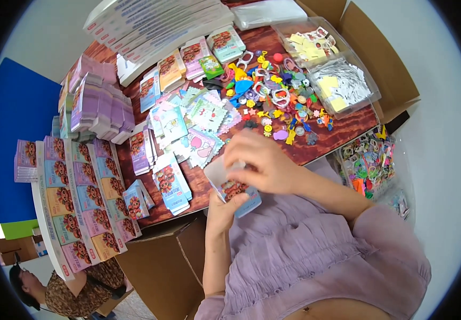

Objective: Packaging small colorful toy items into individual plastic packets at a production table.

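Observation:
My left hand [222, 212] is closed around a small printed box [249, 202], light blue with a red-orange figure on it, above the table's near edge. A pale flap stands up at the box's far end. Over that end, my right hand [266, 164] has its fingers curled together; what they hold, if anything, is hidden and slightly blurred. Just left of the box lie flat blue cartons [170, 184]. Beyond it spreads a heap of pastel scallop-edged cards [205, 114]. Farther right, small colourful plastic trinkets [273, 90] lie scattered over the wood-patterned table [342, 136].
Trays filled with matching boxes [83, 194] line the left side, near stacks of purple cartons [99, 109]. Clear bins [371, 95] hold slips at the far right. A bag of trinkets [371, 165] sits below the right edge. Another person [83, 290] is at lower left.

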Demonstrator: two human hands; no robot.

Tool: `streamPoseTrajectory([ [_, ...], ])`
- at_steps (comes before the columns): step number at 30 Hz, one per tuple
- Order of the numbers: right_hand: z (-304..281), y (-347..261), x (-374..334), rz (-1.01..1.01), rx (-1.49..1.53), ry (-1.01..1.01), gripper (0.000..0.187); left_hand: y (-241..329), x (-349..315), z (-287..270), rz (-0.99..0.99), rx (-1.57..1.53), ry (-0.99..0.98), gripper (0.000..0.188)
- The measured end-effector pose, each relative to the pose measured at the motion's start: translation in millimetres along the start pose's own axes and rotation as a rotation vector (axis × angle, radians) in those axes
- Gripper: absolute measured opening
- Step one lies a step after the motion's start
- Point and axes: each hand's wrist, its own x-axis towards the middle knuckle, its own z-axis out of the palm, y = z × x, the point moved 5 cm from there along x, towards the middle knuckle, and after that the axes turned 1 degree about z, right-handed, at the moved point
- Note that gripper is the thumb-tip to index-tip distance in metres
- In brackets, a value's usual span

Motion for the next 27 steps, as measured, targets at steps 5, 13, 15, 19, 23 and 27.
streamPoseTrajectory([
  [5, 8, 46, -38, 0.464, 0.69, -0.003, 0.017, -8, 11, 19, -0.002, -0.097, -0.035, 0.056],
  [13, 5, 59, -50, 0.321, 0.321, 0.191, 0.009, -24, 7, 12, 0.057, -0.067, 0.194, 0.049],
  [15, 4, 60, -53, 0.517, 0.547, 0.3, 0.007, -6, 4, 15, 0.18, 0.199, 0.254, 0.049],
  [19, 6, 66, -60, 0.512, 0.494, 0.149, 0.01, 6, -7, 23, 0.347, 0.486, 0.285, 0.06],
  [23, 4, 71, -64, 0.437, 0.538, 0.037, 0.011, 3, -13, 20, 0.377, 0.733, 0.271, 0.06],
  [27, 1, 64, -64, 0.444, 0.566, 0.105, 0.01, 6, -3, 20, 0.264, 0.571, 0.13, 0.051],
])
